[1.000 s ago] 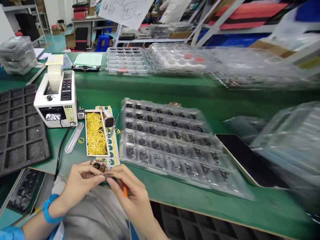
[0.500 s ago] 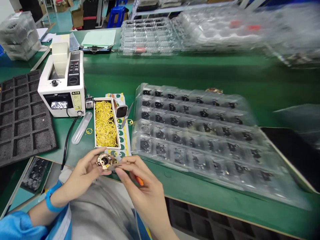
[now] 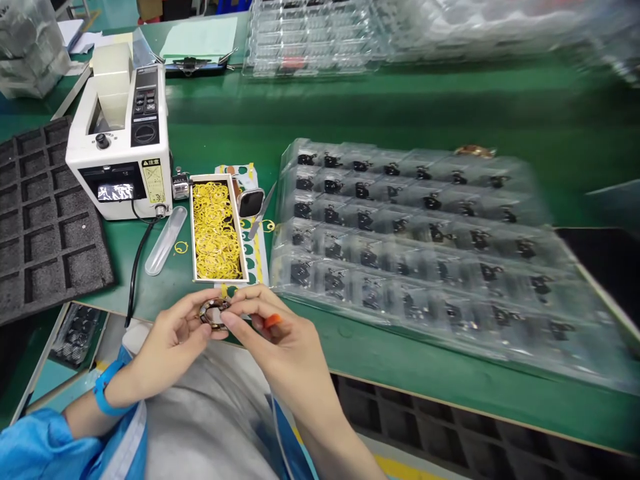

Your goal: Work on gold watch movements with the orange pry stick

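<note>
My left hand (image 3: 170, 350) grips a small round metal ring part (image 3: 213, 313), copper and dark in colour, by its edge between thumb and fingers. Close against it on the right, my right hand (image 3: 275, 340) is closed, thumb and fingertips at the ring. An orange-ended slim tool (image 3: 273, 321) shows between its fingers; most of it is hidden. A pale flat piece shows within the ring, and I cannot tell whether it is the tool's tip. Just beyond both hands lies a white box (image 3: 245, 267) of yellow ring-shaped pieces (image 3: 215, 233).
A large clear blister tray (image 3: 350, 313) with small black parts covers the right side. A white tape dispenser (image 3: 120, 147) stands left, near a black foam tray (image 3: 50, 233). Tweezers (image 3: 263, 210) and a smartwatch (image 3: 251, 202) lie beside the box. Stacked clear trays (image 3: 310, 40) are behind.
The camera view has tipped down, so the bench sits higher in the picture. My right fingers have closed in over the ring, which is now tilted differently.
</note>
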The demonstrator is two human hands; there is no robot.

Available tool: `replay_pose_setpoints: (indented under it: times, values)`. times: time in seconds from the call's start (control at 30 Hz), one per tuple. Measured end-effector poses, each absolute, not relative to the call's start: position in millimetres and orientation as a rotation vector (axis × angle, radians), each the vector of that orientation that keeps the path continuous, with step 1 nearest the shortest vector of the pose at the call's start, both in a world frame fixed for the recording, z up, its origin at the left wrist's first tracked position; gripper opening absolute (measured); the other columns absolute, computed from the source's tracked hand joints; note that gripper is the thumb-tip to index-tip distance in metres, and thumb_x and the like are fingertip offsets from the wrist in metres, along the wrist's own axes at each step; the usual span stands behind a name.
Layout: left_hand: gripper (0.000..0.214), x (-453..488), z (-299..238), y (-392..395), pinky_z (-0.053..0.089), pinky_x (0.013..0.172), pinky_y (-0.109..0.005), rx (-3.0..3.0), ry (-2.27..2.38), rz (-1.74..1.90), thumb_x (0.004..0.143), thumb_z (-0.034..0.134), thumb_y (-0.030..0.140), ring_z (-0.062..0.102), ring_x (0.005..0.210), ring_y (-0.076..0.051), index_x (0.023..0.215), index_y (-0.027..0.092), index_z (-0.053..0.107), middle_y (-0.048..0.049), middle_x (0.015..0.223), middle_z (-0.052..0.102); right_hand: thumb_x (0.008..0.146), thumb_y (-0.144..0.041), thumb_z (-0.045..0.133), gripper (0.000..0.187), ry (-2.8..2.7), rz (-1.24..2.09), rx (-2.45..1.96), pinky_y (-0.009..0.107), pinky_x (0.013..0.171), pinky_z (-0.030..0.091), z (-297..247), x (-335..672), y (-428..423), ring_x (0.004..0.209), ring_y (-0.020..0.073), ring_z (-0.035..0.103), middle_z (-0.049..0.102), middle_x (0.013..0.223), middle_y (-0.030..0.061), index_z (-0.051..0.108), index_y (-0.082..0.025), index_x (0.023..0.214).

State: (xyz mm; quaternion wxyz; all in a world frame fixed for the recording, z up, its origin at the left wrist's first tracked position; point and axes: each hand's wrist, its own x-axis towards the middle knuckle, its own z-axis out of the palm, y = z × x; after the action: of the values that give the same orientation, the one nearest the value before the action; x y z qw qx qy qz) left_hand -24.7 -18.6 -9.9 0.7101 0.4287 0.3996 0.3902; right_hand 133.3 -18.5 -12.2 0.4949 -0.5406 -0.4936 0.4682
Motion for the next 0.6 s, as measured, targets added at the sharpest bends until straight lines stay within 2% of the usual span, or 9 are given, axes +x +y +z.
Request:
replay_pose_setpoints:
  times: [0.23, 0.47, 0.6]
  values:
    - [0.04, -23.8, -10.3, -19.7, 0.059, 0.097, -0.035, 0.92, 0.914, 0.857, 0.09, 0.069, 0.034, 0.065, 0.121, -0.026, 0.129, 0.023, 0.065, -0.0097, 0.131, 0.069, 0.081, -0.022, 0.068, 0.016, -1.231, 1.097, -1.3, 0.026, 0.062, 0.049, -13.2, 133.3, -18.3, 0.071, 0.0153, 0.06, 0.063, 0.077, 0.0027, 0.069, -0.022, 0.064]
    - [0.037, -21.8, -8.1, -19.1, 0.059, 0.095, -0.032, 0.936, 0.921, 0.883, 0.091, 0.067, 0.028, 0.065, 0.121, -0.025, 0.127, 0.022, 0.065, -0.0095, 0.129, 0.07, 0.082, -0.02, 0.068, 0.017, -1.265, 0.996, -1.337, 0.025, 0.062, 0.048, -12.8, 129.5, -18.6, 0.067, 0.0133, 0.058, 0.063, 0.077, 0.0011, 0.067, -0.022, 0.065]
    - [0.036, -19.3, -7.9, -18.7, 0.06, 0.093, -0.032, 0.921, 0.923, 0.908, 0.09, 0.068, 0.027, 0.069, 0.113, -0.023, 0.125, 0.02, 0.065, -0.0092, 0.124, 0.072, 0.082, -0.019, 0.068, 0.018, -1.272, 0.907, -1.347, 0.025, 0.061, 0.048, -14.3, 124.2, -19.9, 0.067, 0.0135, 0.058, 0.063, 0.076, 0.0005, 0.066, -0.022, 0.065]
